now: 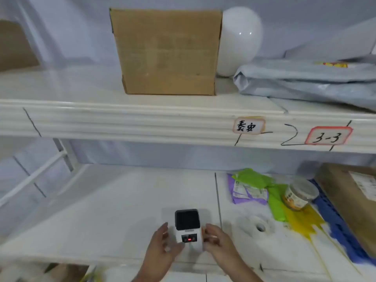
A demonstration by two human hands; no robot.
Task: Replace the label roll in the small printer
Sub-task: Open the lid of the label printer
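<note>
A small white label printer [188, 231] with a dark top panel and a red light on its front stands near the front edge of the lower shelf [122, 200]. My left hand [162, 245] is at its left side and my right hand [217, 243] at its right side, fingers spread and touching or almost touching the casing. A white label roll [256, 225] with a dark core hole lies flat on the shelf just right of my right hand.
Right of the roll lie green, yellow and purple bags [262, 188], a lidded jar [299, 196], a blue mat and a cardboard parcel [352, 202]. The upper shelf [142, 123] carries a cardboard box [166, 51], a white globe [240, 39] and grey mailers.
</note>
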